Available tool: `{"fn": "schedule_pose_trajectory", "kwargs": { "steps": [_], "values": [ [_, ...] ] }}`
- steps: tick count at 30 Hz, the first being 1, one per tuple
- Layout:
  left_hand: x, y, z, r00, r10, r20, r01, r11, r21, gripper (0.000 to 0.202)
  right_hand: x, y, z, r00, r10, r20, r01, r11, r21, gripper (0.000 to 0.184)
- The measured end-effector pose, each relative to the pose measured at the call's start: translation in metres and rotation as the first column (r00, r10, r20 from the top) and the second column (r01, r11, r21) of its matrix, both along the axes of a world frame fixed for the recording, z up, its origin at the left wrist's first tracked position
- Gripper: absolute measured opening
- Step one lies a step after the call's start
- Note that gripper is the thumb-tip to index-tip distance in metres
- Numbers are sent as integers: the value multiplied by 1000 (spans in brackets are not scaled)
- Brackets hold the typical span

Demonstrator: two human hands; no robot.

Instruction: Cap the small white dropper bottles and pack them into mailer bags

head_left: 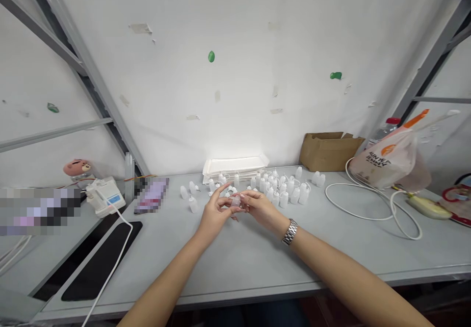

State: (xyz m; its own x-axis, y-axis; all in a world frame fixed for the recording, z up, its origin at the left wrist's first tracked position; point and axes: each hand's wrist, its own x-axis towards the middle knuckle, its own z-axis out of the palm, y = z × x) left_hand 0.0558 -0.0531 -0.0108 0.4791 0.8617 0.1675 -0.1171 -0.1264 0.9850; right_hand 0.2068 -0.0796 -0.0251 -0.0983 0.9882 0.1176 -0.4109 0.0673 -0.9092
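Above the middle of the table, both hands come together at a small translucent plastic bottle (236, 201). My left hand (214, 214) grips it between thumb and fingers, with the index finger stretched outward. Fingers of my right hand (262, 208), with a metal watch on the wrist, pinch the same bottle from the other side; its neck and cap are partly hidden by the fingertips. Just behind the hands stand several similar white bottles (283, 199), some with thin looped cap straps. A lone bottle (193, 204) stands left of my left hand.
A stack of white trays (235, 164) leans near the wall. Behind the bottles on the right is a cardboard box (329, 153), then a plastic bag (390, 158) and a looped white cable (362, 216). On the left lie a black mat (103, 261), a phone (151, 195) and a white adapter (106, 197).
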Motion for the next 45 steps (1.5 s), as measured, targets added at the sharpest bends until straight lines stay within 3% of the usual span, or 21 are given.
{"fn": "schedule_pose_trajectory", "kwargs": {
  "steps": [8,13,18,22,29,39,45],
  "values": [
    [0,-1,3,1000,16,16,-16,999,-28,75,0,-4,9,972,-95,216,80,994,81,21],
    [-1,2,-2,1000,31,1,-31,999,-24,73,-6,-7,12,950,-156,270,136,987,90,22],
    [-2,1,-11,986,120,-111,-107,987,122,50,-7,-8,11,894,-245,374,231,969,83,28],
    [0,-1,-9,964,215,-160,-179,961,211,42,-5,-11,16,885,-269,381,226,962,154,34],
    [0,-1,-9,985,136,-106,-120,982,145,46,-4,-11,19,914,-225,338,204,974,97,25],
    [1,-2,-5,995,84,-53,-83,996,23,60,-2,-5,9,948,-134,290,123,991,57,23],
    [1,-1,-9,985,159,-65,-150,980,128,35,-4,-9,16,917,-190,352,171,982,87,28]
  ]
}}
